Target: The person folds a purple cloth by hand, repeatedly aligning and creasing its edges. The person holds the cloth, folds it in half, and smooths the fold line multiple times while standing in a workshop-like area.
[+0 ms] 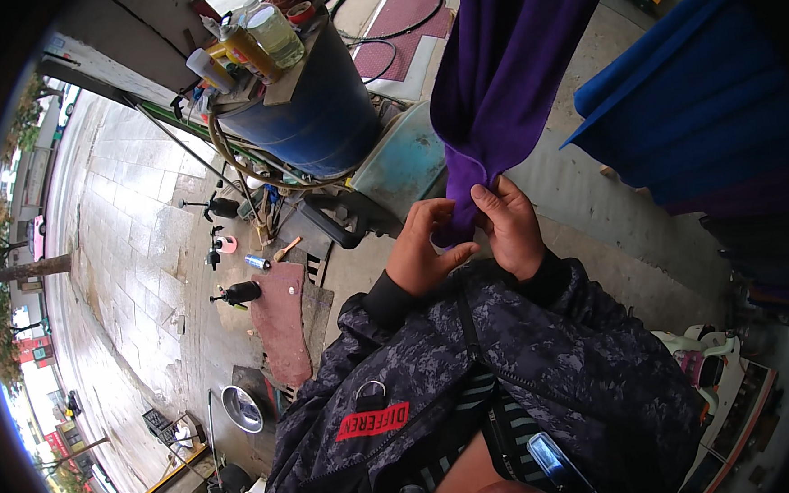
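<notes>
A long purple cloth (512,70) hangs down from the top of the view and gathers to a narrow lower end between my hands. My right hand (511,222) pinches it at a folded, stitched edge, with the thumb on top. On the other side, my left hand (425,244) curls loosely about the cloth's lower end. Its thumb stands a little apart from the fingers, and purple fabric shows in the gap. The fingertips of both hands are partly hidden by the cloth.
Blue cloths (690,99) hang at the right. Ahead on the left, a blue barrel (299,130) bears bottles and spray cans, beside a teal plastic lid (402,154). Pump sprayers (240,293), a reddish mat (282,324) and a metal bowl (242,409) lie on the floor.
</notes>
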The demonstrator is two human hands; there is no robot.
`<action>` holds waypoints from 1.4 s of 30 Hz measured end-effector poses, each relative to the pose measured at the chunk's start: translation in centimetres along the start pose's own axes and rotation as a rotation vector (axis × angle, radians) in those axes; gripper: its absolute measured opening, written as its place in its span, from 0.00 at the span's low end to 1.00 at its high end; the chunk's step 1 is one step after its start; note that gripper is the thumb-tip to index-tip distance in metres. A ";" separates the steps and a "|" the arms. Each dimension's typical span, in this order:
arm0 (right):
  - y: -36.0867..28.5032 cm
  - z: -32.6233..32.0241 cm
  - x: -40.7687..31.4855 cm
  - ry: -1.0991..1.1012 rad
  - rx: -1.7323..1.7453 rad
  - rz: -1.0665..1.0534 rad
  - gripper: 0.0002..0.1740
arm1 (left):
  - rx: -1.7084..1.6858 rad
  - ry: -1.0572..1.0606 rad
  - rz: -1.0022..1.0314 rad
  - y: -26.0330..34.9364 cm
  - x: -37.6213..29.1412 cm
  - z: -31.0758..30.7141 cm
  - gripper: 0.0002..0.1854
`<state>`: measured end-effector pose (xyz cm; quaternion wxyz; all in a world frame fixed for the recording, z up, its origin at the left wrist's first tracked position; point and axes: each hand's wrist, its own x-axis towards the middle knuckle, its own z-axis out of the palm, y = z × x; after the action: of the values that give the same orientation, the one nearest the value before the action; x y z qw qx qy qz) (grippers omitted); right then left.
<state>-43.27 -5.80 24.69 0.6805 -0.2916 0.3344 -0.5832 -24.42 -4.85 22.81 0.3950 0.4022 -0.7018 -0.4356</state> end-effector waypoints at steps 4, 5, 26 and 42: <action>-0.1 0.2 -0.5 -0.060 -0.061 0.045 0.09 | -0.050 0.061 -0.086 0.2 0.5 0.5 0.32; -0.1 0.3 -0.6 -0.063 -0.106 0.048 0.09 | -0.158 0.056 -0.160 0.3 0.4 0.5 0.30; 1.4 -0.6 -1.3 -0.245 -1.087 -0.422 0.16 | -1.066 0.336 -0.325 0.2 1.2 -0.3 0.15; -0.7 -1.3 -1.5 -0.011 -0.637 -0.125 0.17 | -1.015 0.439 -0.376 -0.7 1.7 -1.6 0.16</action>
<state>-44.82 -4.38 24.64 0.5197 -0.5132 0.4777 -0.4882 -23.44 -7.08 22.98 0.5904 0.3611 -0.2232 -0.6864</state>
